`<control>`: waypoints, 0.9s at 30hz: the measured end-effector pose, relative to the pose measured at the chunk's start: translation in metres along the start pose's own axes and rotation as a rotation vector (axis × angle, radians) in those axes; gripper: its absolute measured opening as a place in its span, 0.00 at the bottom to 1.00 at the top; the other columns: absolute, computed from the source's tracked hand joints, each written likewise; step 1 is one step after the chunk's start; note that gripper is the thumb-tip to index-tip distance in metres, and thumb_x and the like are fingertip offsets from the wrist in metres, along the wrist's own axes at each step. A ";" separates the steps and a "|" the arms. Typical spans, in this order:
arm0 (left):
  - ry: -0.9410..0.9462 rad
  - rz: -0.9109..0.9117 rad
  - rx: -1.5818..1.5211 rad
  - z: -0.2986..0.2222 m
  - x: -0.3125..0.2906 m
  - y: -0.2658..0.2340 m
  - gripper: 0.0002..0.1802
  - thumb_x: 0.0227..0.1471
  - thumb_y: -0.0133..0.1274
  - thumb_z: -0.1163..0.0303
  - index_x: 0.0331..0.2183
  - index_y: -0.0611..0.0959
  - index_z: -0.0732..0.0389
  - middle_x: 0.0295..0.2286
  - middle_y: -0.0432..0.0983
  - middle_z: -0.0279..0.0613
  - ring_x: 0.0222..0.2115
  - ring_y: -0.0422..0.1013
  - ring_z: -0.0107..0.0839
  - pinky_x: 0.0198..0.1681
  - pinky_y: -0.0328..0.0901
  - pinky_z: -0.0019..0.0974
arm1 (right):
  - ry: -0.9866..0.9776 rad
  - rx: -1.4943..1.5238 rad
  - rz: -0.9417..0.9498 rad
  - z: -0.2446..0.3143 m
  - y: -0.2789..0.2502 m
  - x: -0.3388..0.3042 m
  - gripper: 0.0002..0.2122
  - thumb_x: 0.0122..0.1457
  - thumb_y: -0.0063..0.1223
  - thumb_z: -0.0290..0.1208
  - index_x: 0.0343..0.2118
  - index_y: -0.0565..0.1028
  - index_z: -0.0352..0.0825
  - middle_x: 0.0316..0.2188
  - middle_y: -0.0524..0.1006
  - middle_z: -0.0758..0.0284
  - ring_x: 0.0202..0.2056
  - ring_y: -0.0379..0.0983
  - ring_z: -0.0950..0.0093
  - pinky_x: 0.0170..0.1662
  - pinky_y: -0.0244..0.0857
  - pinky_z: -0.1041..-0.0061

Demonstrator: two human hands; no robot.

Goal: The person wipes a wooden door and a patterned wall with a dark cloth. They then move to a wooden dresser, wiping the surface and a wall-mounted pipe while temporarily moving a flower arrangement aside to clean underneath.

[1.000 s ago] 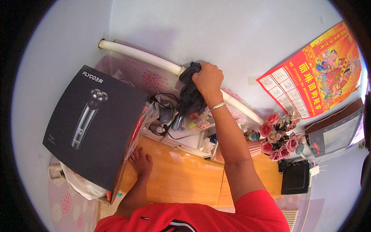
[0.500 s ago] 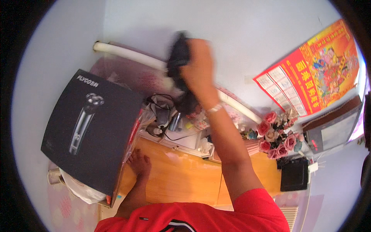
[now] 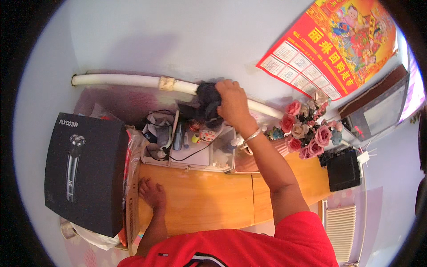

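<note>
My right hand [image 3: 232, 103] is closed round a black cloth [image 3: 208, 100] and presses it against the white pipe [image 3: 120, 80] that runs along the wall. Part of the cloth hangs below the pipe, over the back of an open storage box. My left hand [image 3: 152, 194] rests on the wooden tabletop [image 3: 209, 196] with its fingers spread, beside the big black shaver box [image 3: 86, 171]. The cloth hides the stretch of pipe behind it. A pale band [image 3: 167, 83] wraps the pipe to the left of the cloth.
The white storage box [image 3: 200, 167] holds a cable, bottles and small items. Pink artificial roses [image 3: 307, 131] stand to the right, below a red and yellow wall calendar [image 3: 333, 49]. A black router-like box [image 3: 344, 171] sits at the table's right end, above a radiator [image 3: 341, 231].
My right hand has moved down with the black cloth, which now lies against the pipe. My left hand stays on the table. The whole view has shifted.
</note>
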State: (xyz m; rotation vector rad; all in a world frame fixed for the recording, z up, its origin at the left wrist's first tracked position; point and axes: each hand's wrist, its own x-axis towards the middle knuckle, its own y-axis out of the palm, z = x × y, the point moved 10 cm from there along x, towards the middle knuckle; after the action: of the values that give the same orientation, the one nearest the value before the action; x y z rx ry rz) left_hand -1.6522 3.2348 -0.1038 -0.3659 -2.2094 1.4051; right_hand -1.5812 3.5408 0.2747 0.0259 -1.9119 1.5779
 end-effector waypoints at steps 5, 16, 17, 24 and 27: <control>-0.008 0.006 0.028 0.003 0.001 0.001 0.25 0.47 0.52 0.63 0.49 0.73 0.59 0.54 0.64 0.47 0.57 0.57 0.48 0.58 0.52 0.52 | 0.175 -0.019 0.059 -0.095 -0.008 -0.042 0.18 0.36 0.59 0.21 0.36 0.74 0.34 0.38 0.74 0.57 0.42 0.70 0.54 0.45 0.68 0.59; -0.025 0.003 0.049 0.004 0.001 0.003 0.26 0.47 0.53 0.62 0.49 0.73 0.58 0.55 0.64 0.47 0.58 0.56 0.46 0.59 0.51 0.52 | 0.508 -0.255 -0.079 -0.180 -0.038 -0.115 0.15 0.39 0.54 0.20 0.35 0.74 0.28 0.36 0.74 0.50 0.41 0.70 0.49 0.48 0.66 0.57; -0.030 0.007 0.054 0.005 0.001 0.003 0.26 0.47 0.53 0.62 0.49 0.73 0.58 0.55 0.64 0.47 0.58 0.56 0.46 0.59 0.51 0.51 | 0.506 -0.265 -0.105 -0.178 -0.039 -0.118 0.15 0.39 0.54 0.20 0.35 0.73 0.28 0.36 0.73 0.50 0.41 0.70 0.50 0.48 0.66 0.57; 0.028 -0.066 0.051 0.002 0.000 0.002 0.26 0.48 0.53 0.62 0.49 0.73 0.58 0.56 0.65 0.46 0.58 0.57 0.46 0.59 0.51 0.51 | 0.498 -0.035 -0.218 -0.132 -0.050 -0.146 0.18 0.36 0.54 0.17 0.36 0.71 0.30 0.33 0.71 0.51 0.40 0.68 0.49 0.44 0.64 0.55; 0.013 -0.030 0.101 -0.001 0.000 -0.004 0.26 0.48 0.53 0.61 0.50 0.73 0.57 0.56 0.65 0.45 0.58 0.58 0.46 0.58 0.52 0.51 | 0.579 0.207 -0.331 -0.110 -0.061 -0.190 0.19 0.39 0.54 0.17 0.40 0.74 0.30 0.35 0.75 0.52 0.40 0.73 0.55 0.44 0.67 0.64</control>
State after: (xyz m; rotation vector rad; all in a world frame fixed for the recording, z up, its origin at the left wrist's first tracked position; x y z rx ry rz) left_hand -1.6511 3.2338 -0.0999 -0.3045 -2.1153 1.4880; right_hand -1.3560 3.5497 0.2428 -0.0238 -1.2246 1.3617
